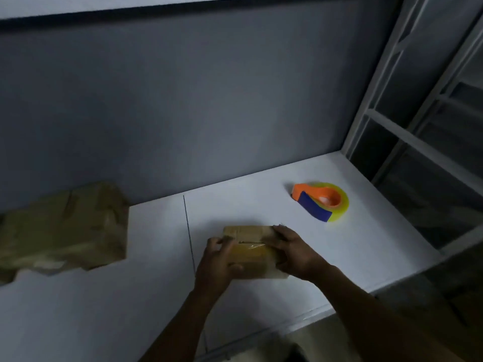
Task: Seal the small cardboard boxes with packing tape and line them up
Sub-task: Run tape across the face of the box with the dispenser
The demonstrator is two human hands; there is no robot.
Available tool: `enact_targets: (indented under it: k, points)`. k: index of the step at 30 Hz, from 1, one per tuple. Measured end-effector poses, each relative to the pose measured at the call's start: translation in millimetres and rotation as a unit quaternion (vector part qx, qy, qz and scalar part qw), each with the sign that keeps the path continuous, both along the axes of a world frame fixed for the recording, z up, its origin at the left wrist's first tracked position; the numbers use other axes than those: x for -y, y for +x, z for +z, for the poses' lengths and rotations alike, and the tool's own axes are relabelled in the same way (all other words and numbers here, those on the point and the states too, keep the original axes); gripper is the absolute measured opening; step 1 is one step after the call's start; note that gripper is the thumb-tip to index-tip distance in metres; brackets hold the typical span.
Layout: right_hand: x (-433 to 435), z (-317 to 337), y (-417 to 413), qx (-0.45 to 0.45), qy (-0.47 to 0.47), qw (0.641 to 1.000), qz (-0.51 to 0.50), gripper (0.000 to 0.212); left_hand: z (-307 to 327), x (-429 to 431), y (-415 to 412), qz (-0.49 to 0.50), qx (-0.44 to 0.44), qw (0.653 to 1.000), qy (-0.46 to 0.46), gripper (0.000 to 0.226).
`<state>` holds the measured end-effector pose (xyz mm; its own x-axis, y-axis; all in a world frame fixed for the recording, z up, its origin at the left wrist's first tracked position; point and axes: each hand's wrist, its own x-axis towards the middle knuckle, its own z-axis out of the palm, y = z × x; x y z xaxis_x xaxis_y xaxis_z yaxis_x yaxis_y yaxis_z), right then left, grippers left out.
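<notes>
A small cardboard box [249, 253] lies on the white table [300, 231], with a shiny strip of clear tape across its top. My left hand [215, 265] grips the box's left side, thumb on top. On the right side, my right hand [292, 253] holds the box, its fingers curled over the top near the tape. The tape dispenser [320, 201], orange and blue with a yellowish roll, lies untouched to the right and farther back.
A pile of brown cardboard boxes [62, 228] sits at the left against the grey wall. A thin dark line [188, 231] runs across the tabletop just left of the box. White shelving [418, 142] stands beyond the table's right edge.
</notes>
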<state>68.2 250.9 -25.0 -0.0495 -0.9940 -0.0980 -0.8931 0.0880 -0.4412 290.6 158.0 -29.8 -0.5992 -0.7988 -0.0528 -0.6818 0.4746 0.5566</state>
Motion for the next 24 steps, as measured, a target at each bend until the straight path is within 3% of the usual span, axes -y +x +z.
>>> enact_targets:
  k: [5, 9, 12, 16, 18, 20, 22, 24]
  points:
    - [5.4, -10.2, -42.5, 0.102, 0.0, 0.99, -0.096, 0.074, 0.9, 1.8, -37.7, 0.052, -0.006, 0.998, -0.022, 0.056]
    - [20.7, -9.8, -54.8, 0.25, -0.013, 0.956, -0.156, 0.068, 0.6, 8.4, -58.7, 0.109, -0.024, 0.992, 0.055, 0.064]
    - [33.8, -8.5, -55.8, 0.322, -0.015, 0.929, -0.18, 0.075, 4.6, 18.5, -66.5, 0.125, -0.064, 0.987, 0.082, 0.073]
    - [56.3, -0.5, -59.7, 0.352, -0.026, 0.911, -0.212, 0.074, 15.5, 37.7, -69.1, 0.174, -0.089, 0.978, 0.07, 0.07]
    - [68.6, 3.4, -63.3, 0.39, -0.008, 0.889, -0.238, 0.07, 23.2, 46.7, -71.1, 0.235, -0.141, 0.957, 0.096, 0.073]
    - [78.6, 3.8, -65.5, 0.417, -0.007, 0.864, -0.281, 0.052, 26.9, 54.9, -71.8, 0.278, -0.203, 0.929, 0.137, 0.077]
    - [85.7, 5.4, -64.6, 0.414, -0.028, 0.851, -0.322, 0.02, 22.5, 64.9, -68.4, 0.244, -0.227, 0.929, 0.159, 0.093]
    - [90.3, 13.0, -62.4, 0.428, -0.045, 0.837, -0.339, 0.009, 18.3, 74.5, -62.6, 0.191, -0.23, 0.932, 0.205, 0.11]
